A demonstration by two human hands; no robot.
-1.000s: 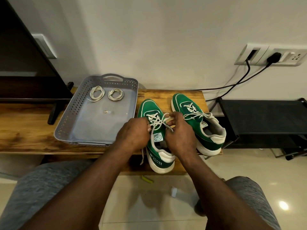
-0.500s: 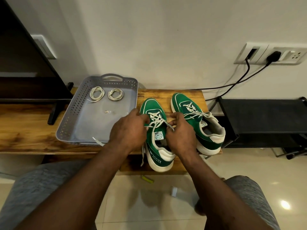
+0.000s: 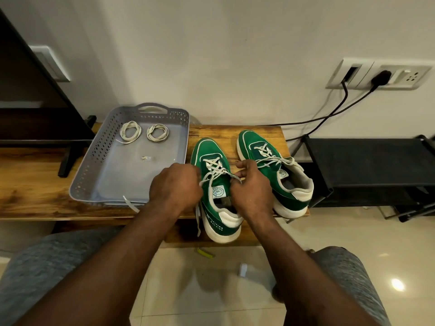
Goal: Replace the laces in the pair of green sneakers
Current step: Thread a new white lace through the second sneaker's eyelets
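Pinching white lace [image 3: 215, 169] of one green sneaker [image 3: 209, 150], left hand [image 3: 175, 184] and right hand [image 3: 250, 189] curled round it, side print "FLYING"

Wooden bench [image 3: 35, 184], black rack [image 3: 364, 165], wall sockets [image 3: 400, 76], black cables [image 3: 345, 90]

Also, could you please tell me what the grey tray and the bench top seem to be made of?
Grey tray: probably moulded plastic, matte, given its perforated walls and cut-out handle. Bench top: wood or wood-look laminate, judging by the grain; I cannot tell which.
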